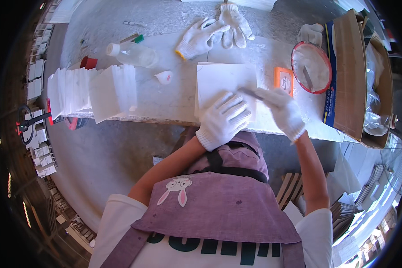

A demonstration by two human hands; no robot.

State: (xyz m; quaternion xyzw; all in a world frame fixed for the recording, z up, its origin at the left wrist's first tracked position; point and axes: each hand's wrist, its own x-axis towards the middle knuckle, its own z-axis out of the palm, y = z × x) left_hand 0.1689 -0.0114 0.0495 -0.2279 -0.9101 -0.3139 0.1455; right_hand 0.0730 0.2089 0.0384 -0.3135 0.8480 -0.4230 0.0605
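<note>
Left hand [222, 119], in a white knit glove, pressed flat with fingers spread on the lower part of a white square tile [225, 82] lying near the front edge of the grey stone surface [165, 100]. Right hand [281, 109], gloved the same way, closed around a thin dark tool [251, 93], its tip touching the tile's right side. Hands close together, left open and flat, right clamped on the tool. Just right of the tile, an orange rectangular block [283, 79], and beyond it a red-rimmed round bowl [311, 67] with a stick inside, beside an open cardboard box [352, 76]. To the left, a row of white tiles standing on edge [91, 91], a small white cap-shaped piece [164, 77], a clear plastic bottle lying on its side [134, 53] and a red cup [88, 62]. Behind the tile, 2 spare white gloves [214, 31] lying loose. Purple apron [219, 210] at the lower edge.
</note>
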